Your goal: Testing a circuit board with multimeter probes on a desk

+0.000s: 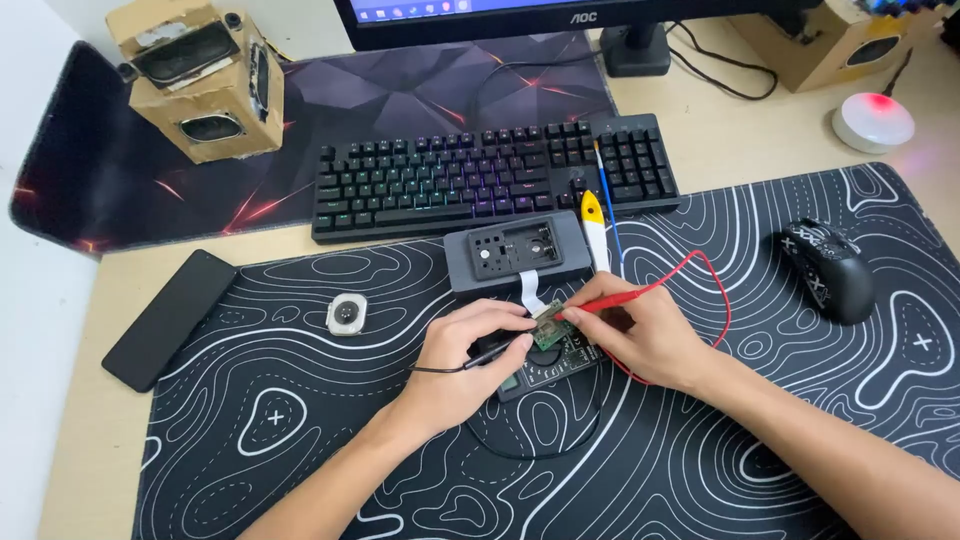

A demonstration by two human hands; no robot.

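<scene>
Board: a small green circuit board [547, 328] is sitting mid-mat, over the meter [548, 362], near the grey case [517, 255].
Handling: it is looking light, stiff and fragile; edges seem the safest hold.
Left hand [462, 358]: curling palm-down, fingers pinching the black probe [490, 352] at the board.
Right hand [633, 330]: reaching in from the right, fingers clamping the red probe [615, 297], tip touching the board.

Bright even indoor light, soft shadows under both forearms, sharp focus, slight wide-angle bending at edges
</scene>
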